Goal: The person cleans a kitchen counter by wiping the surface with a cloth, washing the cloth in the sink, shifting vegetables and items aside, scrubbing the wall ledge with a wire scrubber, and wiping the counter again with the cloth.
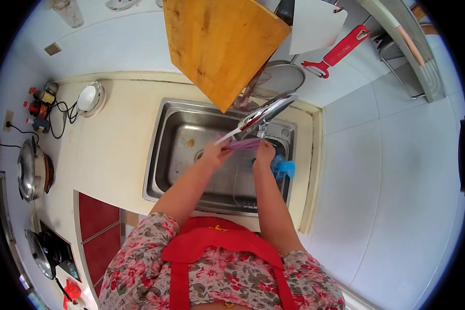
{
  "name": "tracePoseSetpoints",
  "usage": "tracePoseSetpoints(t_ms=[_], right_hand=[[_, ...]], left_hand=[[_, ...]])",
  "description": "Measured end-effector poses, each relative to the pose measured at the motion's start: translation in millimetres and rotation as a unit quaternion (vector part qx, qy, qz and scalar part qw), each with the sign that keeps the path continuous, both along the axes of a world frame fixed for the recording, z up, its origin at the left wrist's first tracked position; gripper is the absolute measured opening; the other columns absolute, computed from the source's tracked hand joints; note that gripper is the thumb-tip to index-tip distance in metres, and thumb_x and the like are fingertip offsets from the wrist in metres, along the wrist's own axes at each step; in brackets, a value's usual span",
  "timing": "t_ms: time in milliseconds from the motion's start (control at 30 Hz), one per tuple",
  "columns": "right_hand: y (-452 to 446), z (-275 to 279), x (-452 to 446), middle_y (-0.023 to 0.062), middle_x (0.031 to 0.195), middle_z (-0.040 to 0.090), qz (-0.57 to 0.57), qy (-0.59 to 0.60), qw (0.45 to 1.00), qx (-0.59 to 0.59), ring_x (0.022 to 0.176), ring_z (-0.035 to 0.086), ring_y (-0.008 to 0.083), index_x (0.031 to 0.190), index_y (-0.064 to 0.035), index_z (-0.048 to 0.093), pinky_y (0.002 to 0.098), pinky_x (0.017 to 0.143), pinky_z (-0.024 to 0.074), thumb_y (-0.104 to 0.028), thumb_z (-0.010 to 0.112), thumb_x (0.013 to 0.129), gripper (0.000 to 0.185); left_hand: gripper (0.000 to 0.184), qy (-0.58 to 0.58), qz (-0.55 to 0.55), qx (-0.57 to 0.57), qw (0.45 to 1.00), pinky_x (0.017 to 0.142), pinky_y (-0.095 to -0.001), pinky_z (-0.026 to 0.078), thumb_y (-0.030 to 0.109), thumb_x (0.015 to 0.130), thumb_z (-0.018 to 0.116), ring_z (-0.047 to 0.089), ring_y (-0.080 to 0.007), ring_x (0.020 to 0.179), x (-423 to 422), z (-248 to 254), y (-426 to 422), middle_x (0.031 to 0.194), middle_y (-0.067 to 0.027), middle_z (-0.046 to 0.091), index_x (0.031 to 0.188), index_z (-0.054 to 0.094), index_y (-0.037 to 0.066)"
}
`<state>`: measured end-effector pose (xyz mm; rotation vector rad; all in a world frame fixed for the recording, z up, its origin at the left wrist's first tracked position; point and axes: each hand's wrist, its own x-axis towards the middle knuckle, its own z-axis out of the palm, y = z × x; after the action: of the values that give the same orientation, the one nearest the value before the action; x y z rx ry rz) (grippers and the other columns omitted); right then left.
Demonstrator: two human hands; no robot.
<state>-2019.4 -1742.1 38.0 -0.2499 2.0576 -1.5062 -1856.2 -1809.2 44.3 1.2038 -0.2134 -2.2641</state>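
A pink-purple cloth (244,144) is stretched between my two hands over the steel sink (163,155). My left hand (216,153) grips its left end, fingers closed. Its right end is in my right hand (265,152), also closed. Just above the cloth reaches the chrome faucet (263,112), with a white stream of water (227,136) falling beside my left hand. A blue bottle or pump (284,168) stands at the right of the sink, partly behind my right wrist.
Above the sink are a wooden cutting board (217,46), a strainer (279,80) and a red peeler (343,49). Stacked bowls (90,99), several bottles (39,109) and a lidded pot (32,169) stand at left.
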Motion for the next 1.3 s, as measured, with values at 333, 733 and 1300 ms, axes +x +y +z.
tracePoseSetpoints(t_ms=[333,733,1300], right_hand=[[-49,-52,-41,0.0098,0.069,0.061,0.084,-0.058,0.99,0.094,0.061,0.059,0.0215,0.083,0.0012,0.064,0.032,0.047,0.0453,0.001,0.053,0.081,0.011],[-49,52,-49,0.0124,0.096,0.071,0.376,0.263,0.775,0.434,0.089,0.067,0.0325,0.094,-0.0037,0.072,0.0474,0.085,0.047,-0.052,0.069,0.075,0.052],[-4,13,100,0.0079,0.116,0.061,0.285,-0.324,0.873,-0.227,0.092,0.059,0.0169,0.127,-0.0052,0.053,0.0312,0.08,0.0505,-0.012,0.062,0.09,0.039]], left_hand=[[0.027,0.031,0.054,0.065,0.996,0.088,-0.0419,0.053,-0.009,0.085,0.051,0.059,-0.0281,0.097,0,-14,1,0.103,-0.015,0.055,0.111,0.051,-0.001],[0.026,0.023,0.078,0.047,0.996,0.089,-0.0447,0.052,-0.004,0.084,0.049,0.058,-0.0303,0.097,12,5,-8,0.104,-0.0159,0.055,0.11,0.051,-0.001],[0.016,0.065,-0.181,-0.006,0.981,0.051,-0.0239,0.039,-0.001,0.082,0.065,0.05,-0.0108,0.063,64,8,28,0.078,-0.0019,0.055,0.09,0.057,0.01]])
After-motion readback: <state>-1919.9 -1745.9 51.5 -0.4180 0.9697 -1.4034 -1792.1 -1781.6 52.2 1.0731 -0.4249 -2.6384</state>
